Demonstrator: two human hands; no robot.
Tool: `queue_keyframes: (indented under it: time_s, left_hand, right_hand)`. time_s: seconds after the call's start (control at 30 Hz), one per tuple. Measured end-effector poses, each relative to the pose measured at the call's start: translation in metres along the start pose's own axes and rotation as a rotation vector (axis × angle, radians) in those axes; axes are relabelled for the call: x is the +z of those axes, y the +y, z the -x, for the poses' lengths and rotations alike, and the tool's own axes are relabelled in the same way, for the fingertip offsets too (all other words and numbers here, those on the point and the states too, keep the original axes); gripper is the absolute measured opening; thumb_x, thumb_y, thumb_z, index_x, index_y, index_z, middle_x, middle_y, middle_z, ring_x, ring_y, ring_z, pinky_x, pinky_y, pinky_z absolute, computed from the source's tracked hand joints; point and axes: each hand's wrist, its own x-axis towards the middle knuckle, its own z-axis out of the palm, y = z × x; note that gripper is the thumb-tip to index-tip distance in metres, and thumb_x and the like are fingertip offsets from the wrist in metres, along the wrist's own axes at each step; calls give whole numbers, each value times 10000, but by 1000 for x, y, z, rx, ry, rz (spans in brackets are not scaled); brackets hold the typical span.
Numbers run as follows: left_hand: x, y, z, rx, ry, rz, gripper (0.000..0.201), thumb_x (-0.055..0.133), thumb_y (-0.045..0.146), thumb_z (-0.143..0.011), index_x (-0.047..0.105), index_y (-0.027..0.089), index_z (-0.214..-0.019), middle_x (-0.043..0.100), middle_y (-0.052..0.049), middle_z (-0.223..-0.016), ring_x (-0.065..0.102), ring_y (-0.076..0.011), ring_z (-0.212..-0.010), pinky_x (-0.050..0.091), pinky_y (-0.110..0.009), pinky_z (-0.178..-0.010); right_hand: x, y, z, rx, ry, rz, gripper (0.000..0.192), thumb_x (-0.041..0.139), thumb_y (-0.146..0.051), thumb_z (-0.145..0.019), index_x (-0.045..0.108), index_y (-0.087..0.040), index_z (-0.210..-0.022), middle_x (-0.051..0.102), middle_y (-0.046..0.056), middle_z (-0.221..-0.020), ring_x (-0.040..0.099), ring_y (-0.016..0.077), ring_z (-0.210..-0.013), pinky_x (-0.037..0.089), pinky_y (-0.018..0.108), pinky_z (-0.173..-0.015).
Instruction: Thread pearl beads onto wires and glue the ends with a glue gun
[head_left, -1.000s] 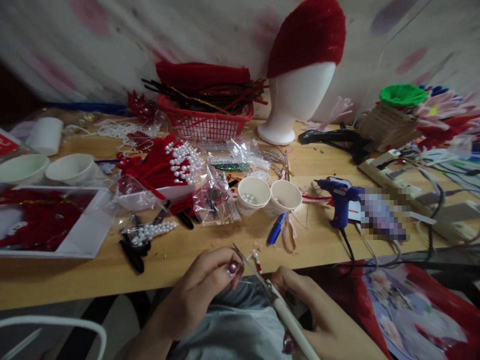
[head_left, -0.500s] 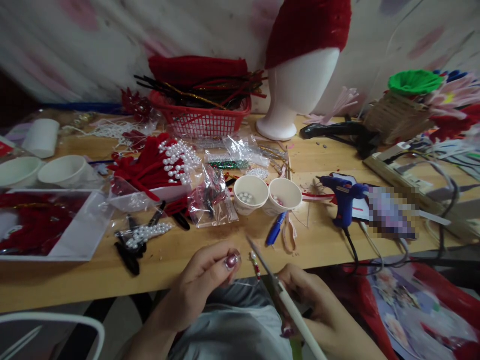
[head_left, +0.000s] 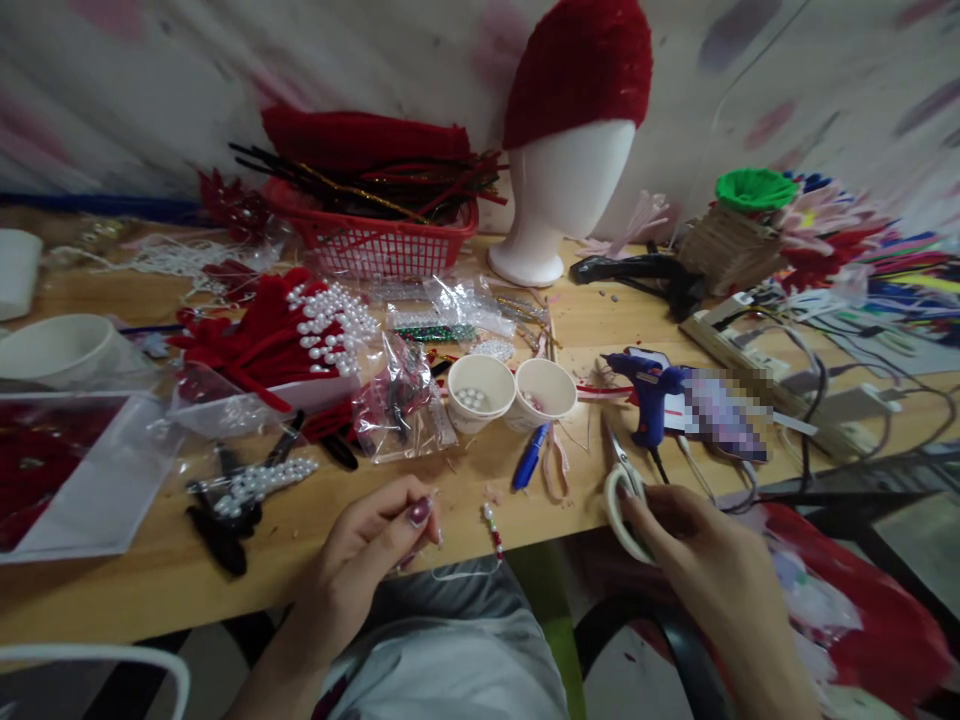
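The scissors (head_left: 628,474) have metal blades (head_left: 616,446) and smooth plastic handles (head_left: 613,508); the strung beads (head_left: 495,539) look glossy.

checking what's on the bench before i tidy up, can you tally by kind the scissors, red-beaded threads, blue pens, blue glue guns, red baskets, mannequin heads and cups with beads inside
Scissors: 1
Red-beaded thread: 1
Blue pen: 1
Blue glue gun: 1
Red basket: 1
Mannequin head: 1
Bead cups: 2
Total: 8
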Motion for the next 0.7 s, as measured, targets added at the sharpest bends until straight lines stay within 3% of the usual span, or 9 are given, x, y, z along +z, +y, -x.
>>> queue_keyframes:
  time_s: [0.17, 0.3, 0.37, 0.43, 0.5, 0.57, 0.6, 0.7]
  left_hand:
    - [-5, -2, 5, 68, 34, -75, 420, 730, 578, -893, 711, 187, -739, 505, 22, -667, 330, -110, -571, 211, -283, -537]
    - [-8, -3, 7, 174, 45, -119, 333, 687, 472, -947, 721, 211, -743, 591, -1, -716, 416, -136, -617, 328, -278, -594]
    - [-9, -3, 8, 192, 11, -139, 331, 664, 464, -965, 720, 218, -750, 634, -16, -743, 501, -160, -673, 393, -281, -658]
    - [-11, -3, 9, 189, -34, -153, 348, 652, 477, -974, 718, 218, -751, 657, -28, -758, 559, -182, -725, 425, -286, -702]
    - [-11, -3, 8, 178, -78, -155, 375, 651, 498, -975, 717, 215, -737, 655, -28, -747, 566, -182, -730, 427, -285, -706]
    - [-12, -2, 7, 168, -129, -134, 385, 665, 516, -966, 725, 210, -740, 641, -21, -734, 539, -171, -702, 416, -280, -688]
    - [-12, -2, 7, 162, -153, -117, 387, 672, 523, -962, 727, 209, -743, 632, -17, -729, 522, -165, -690, 412, -277, -682]
    - [-14, -1, 4, 146, -199, -64, 405, 674, 534, -960, 712, 203, -730, 607, -8, -728, 509, -162, -699, 422, -273, -708]
  right_hand:
    - [11, -21, -17, -109, 52, 181, 513, 595, -717, -852, 759, -236, -780, 779, 92, -694, 743, 323, -647, 438, 353, -562]
    - [7, -29, -19, -178, 163, 216, 509, 526, -657, -941, 775, -226, -841, 788, 105, -741, 725, 323, -672, 415, 363, -583]
    - [3, -40, -8, -213, 250, 162, 423, 570, -585, -975, 765, -223, -873, 761, 89, -724, 688, 283, -634, 419, 355, -580]
    - [6, -61, 9, -289, 247, -84, 257, 649, -456, -996, 750, -232, -920, 746, 62, -768, 670, 224, -639, 473, 329, -602]
    - [16, -89, 25, -425, 60, -464, 132, 654, -324, -1020, 763, -256, -991, 748, 48, -848, 684, 191, -693, 515, 282, -599]
    - [33, -115, 35, -570, -210, -726, 186, 679, -261, -1008, 761, -274, -1174, 740, 44, -937, 697, 179, -770, 565, 268, -648]
    - [43, -126, 37, -587, -292, -822, 195, 697, -246, -999, 769, -276, -1178, 741, 45, -979, 694, 167, -773, 575, 265, -665]
    - [68, -144, 39, -514, -430, -1069, 90, 752, -310, -979, 799, -236, -960, 730, 45, -950, 706, 165, -791, 581, 257, -663]
